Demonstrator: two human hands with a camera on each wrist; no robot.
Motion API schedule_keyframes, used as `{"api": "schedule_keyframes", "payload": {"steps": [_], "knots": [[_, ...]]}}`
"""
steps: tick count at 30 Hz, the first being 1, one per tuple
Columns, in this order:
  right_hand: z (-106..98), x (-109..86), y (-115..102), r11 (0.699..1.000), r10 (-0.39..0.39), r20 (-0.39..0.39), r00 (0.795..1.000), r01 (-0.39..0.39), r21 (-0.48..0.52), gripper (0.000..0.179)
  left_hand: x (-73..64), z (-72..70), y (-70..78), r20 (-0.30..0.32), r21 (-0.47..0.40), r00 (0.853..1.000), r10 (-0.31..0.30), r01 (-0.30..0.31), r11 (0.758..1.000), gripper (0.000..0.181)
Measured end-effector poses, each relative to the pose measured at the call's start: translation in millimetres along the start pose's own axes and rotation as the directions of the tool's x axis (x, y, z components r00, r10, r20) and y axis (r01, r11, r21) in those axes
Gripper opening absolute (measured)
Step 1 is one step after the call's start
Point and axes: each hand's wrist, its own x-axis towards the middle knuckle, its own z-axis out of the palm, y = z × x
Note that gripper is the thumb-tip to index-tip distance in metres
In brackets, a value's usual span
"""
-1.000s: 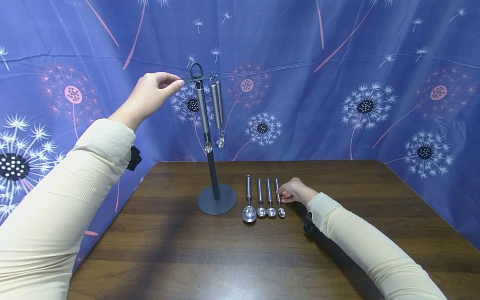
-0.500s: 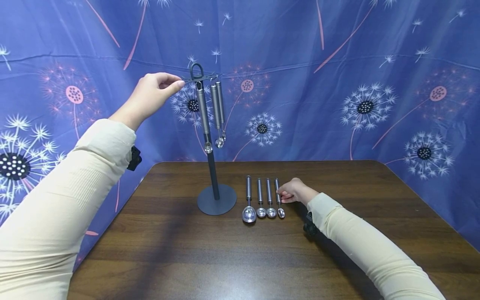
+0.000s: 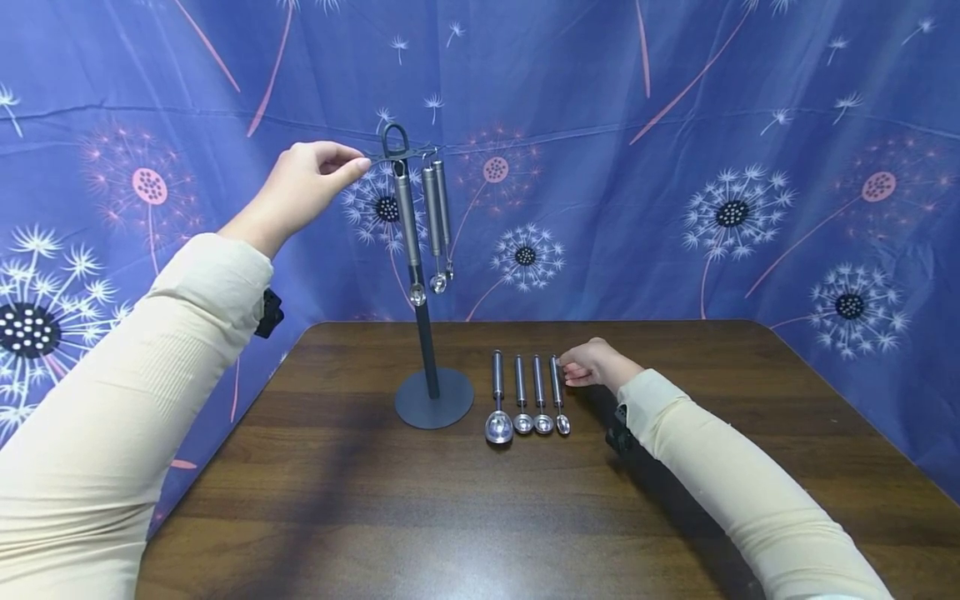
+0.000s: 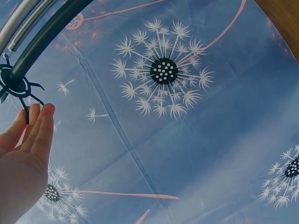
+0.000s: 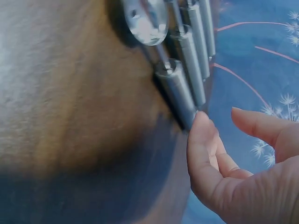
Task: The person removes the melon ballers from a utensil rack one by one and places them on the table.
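Note:
My left hand (image 3: 298, 190) pinches the tip of a hook arm at the top of the dark metal stand (image 3: 424, 342); in the left wrist view, the hook (image 4: 26, 109) sits between thumb and fingers. Three steel-handled spoons (image 3: 407, 218) hang from the stand. On the table, several steel spoons lie in a row, handles pointing away. At the right end of the row is a narrow-bowled spoon (image 3: 557, 387). My right hand (image 3: 592, 364) is beside the upper end of its handle (image 5: 175, 88). In the right wrist view, index fingertip is right at that handle's end, with the thumb apart from it.
The brown wooden table (image 3: 675, 342) bears the stand's round base (image 3: 408, 408), left of the row. The largest spoon (image 3: 498, 427) lies nearest the base. Behind the table hangs a blue cloth (image 3: 600, 208) with a dandelion print.
My right hand has shifted up along the rightmost spoon's handle toward its far end. The hanging spoons at the right of the stand have swung slightly. My left hand keeps its place.

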Motion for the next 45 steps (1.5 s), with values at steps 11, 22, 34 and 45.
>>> {"api": "schedule_keyframes", "payload": {"steps": [11, 22, 34, 45], "knots": [[-2.3, -5.9, -24.0, 0.998, -0.036, 0.0, 0.999, 0.036, 0.056, 0.043, 4.7, -3.9, 1.6, 0.014, 0.011, 1.0, -0.001, 0.001, 1.0, 0.056], [2.4, -16.3, -62.1, 0.995, -0.079, 0.03, 0.996, 0.077, 0.061, 0.041, 3.1, -3.8, 1.6, 0.033, 0.023, 0.999, 0.004, -0.005, 1.0, 0.056], [16.3, -32.2, -97.8, 0.973, -0.228, 0.008, 0.974, 0.228, 0.043, 0.042, 2.4, -7.0, 3.9, 0.042, 0.042, 0.999, 0.003, -0.005, 0.999, 0.056], [34.7, -49.1, -132.0, 0.922, -0.335, -0.01, 0.942, 0.33, 0.204, 0.039, 2.1, -5.6, 2.9, 0.046, 0.032, 0.999, -0.002, 0.001, 0.999, 0.055]]}}
